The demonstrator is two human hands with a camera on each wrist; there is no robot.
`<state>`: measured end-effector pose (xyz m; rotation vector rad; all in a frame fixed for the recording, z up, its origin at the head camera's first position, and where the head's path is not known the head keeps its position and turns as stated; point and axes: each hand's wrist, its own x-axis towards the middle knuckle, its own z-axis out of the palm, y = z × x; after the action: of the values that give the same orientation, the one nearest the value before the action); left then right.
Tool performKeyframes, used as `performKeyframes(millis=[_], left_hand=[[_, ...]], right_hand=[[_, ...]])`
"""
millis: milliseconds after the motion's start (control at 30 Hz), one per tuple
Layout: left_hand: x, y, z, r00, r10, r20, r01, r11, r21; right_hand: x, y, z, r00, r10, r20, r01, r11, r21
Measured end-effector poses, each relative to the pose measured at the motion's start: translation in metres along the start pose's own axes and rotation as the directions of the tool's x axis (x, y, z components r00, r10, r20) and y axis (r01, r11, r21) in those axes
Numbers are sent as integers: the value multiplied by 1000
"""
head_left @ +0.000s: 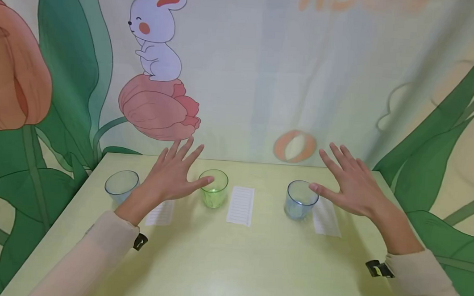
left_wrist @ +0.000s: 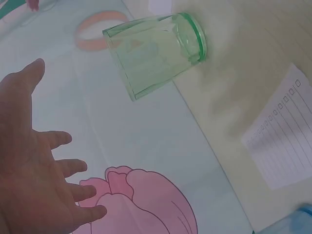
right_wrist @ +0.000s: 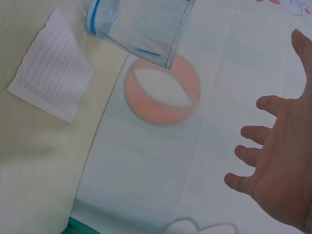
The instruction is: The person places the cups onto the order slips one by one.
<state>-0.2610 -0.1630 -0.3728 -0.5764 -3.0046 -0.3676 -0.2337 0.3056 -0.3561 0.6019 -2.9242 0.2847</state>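
Both hands hover above the table with fingers spread, holding nothing. In the head view my left hand (head_left: 173,176) is between a clear blue-rimmed glass (head_left: 121,184) and a green glass (head_left: 214,193); its thumb overlaps the green glass's rim. My right hand (head_left: 353,187) is just right of a light blue glass (head_left: 298,202), thumb tip overlapping its rim. The left wrist view shows the green glass (left_wrist: 156,53) beyond the left hand (left_wrist: 39,165). In the right wrist view, the blue glass (right_wrist: 141,29) stands apart from the right hand (right_wrist: 282,151).
Three lined paper slips lie on the pale table (head_left: 231,264): a left one (head_left: 160,213) partly under the left hand, a middle one (head_left: 240,206), and a right one (head_left: 327,219) by the blue glass. A printed curtain (head_left: 240,76) hangs behind the table's back edge.
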Motion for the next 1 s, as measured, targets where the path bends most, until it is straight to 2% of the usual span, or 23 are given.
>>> performKeyframes(millis=[133,233,400,500,633,767,1000], left_hand=[[2,10,-3,999,37,-14,-36,999,28],[3,29,-1,994,96,-51,-94,995,44],[7,80,11,970,213,-114,-210,977,38],[13,114,24,958,266,-106,-266,964,17],[25,153,52,947,312,-79,-315,949,-19],[42,176,81,947,315,-60,-320,942,-104],[67,199,115,967,252,-46,-255,923,-289]], right_hand=[[-2,0,-3,1000,-6,7,6,1000,-1],[-7,2,-6,1000,-24,3,24,1000,-13],[-24,10,-8,998,-68,-13,68,996,-49],[-36,18,-2,995,-96,-24,94,994,-52],[-52,28,9,993,-116,-18,116,993,-12],[-66,30,21,993,-117,7,117,992,44],[-95,30,43,989,-146,16,146,989,37]])
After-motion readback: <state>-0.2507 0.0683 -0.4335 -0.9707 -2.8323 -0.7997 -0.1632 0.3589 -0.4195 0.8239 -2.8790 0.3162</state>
